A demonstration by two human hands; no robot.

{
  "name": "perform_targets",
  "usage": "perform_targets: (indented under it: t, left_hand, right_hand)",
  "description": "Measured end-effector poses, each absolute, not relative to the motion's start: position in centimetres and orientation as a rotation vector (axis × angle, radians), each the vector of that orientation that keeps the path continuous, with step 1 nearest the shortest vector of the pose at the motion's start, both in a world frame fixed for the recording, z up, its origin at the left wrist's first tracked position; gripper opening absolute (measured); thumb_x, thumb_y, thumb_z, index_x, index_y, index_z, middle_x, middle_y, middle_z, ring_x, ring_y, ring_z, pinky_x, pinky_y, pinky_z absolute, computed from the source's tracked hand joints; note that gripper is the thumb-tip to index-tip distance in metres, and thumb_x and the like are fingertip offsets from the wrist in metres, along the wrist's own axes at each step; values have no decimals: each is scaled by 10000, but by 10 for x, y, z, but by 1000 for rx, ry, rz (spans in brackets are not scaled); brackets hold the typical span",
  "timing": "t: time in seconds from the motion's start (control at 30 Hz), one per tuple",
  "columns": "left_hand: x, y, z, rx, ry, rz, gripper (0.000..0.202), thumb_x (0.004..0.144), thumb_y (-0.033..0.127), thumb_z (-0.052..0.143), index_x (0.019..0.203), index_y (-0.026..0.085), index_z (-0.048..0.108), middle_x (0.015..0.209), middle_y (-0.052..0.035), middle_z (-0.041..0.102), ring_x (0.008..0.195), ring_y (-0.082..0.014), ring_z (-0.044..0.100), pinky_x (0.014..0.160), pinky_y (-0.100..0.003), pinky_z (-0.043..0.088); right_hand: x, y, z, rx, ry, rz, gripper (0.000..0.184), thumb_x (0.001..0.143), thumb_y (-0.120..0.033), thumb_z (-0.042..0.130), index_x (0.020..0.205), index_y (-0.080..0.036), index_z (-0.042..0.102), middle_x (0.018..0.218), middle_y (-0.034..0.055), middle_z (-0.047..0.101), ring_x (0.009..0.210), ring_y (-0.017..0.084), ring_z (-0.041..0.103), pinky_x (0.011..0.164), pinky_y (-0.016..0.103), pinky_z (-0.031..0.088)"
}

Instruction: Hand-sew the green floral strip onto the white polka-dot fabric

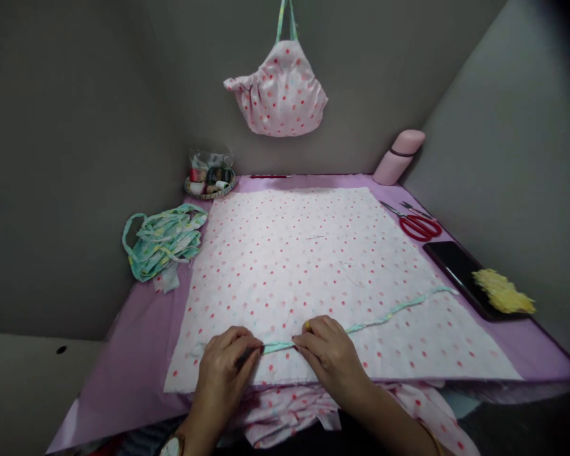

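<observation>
A mint-green fabric strip (361,328) lies across white polka-dot cloth (285,272) toward six o'clock, pinched by the left hand (223,373) and right hand (330,354). Red scissors (415,227) sit at two o'clock on the lilac-covered bench (128,380), before grey walls (76,158).

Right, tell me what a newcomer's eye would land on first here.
A large white fabric sheet with red dots fills the middle of the pink-covered table, the left hand and right hand at its near edge on a teal strip. Above, a pink dotted cloth bag hangs on the back wall; red-handled scissors lie at right.
</observation>
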State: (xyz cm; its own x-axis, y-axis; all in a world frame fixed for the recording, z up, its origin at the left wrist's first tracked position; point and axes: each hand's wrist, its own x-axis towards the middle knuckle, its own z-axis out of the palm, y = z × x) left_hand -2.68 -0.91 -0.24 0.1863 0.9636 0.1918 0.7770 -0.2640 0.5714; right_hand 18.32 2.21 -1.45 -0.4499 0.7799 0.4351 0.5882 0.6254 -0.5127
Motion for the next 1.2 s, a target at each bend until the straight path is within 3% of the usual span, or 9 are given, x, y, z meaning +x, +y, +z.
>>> perform_targets:
  t: [0.3,0.6,0.73,0.83,1.03,1.2]
  left_hand:
    - [-34,-13,-7,2458,1541,662,182,895,171,468,949,188,641,890,-80,641,781,-220,574,670,-354,445]
    - [-20,0,8,2266,1656,571,159,850,194,543,705,178,604,731,-35,613,716,-202,548,675,-348,406]
    - [-20,0,4,2226,1647,627,91,850,187,534,893,182,614,829,-48,631,778,-203,559,690,-334,426]
    - [-21,-1,0,2326,1623,611,236,846,167,530,1063,207,614,885,-58,635,797,-215,559,690,-349,436]
    - [-22,-1,-2,2394,1511,593,240,800,87,558,974,222,653,889,-42,624,790,-201,558,684,-329,455]
    - [-23,-5,-8,2390,1434,710,213,833,57,483,959,190,593,978,-62,625,883,-204,561,791,-356,461]
  right_hand:
    - [183,23,-15,-1061,-2193,396,229,923,-171,443,797,-162,634,755,58,539,751,188,457,670,318,366]
    - [184,23,-16,-1076,-2195,382,215,913,-173,455,790,-174,632,750,50,537,743,181,466,665,310,371]
    - [184,23,-14,-1069,-2195,370,247,926,-184,433,786,-177,637,746,52,540,739,181,462,656,308,369]
    - [183,23,-12,-1076,-2196,372,250,926,-188,434,789,-177,643,744,51,540,739,180,461,661,308,371]
    - [184,22,-12,-1079,-2186,399,231,921,-183,448,794,-178,640,747,46,539,740,180,461,661,306,364]
    - [185,21,-14,-1081,-2183,424,198,905,-166,469,802,-184,637,756,44,539,747,179,464,662,307,364]
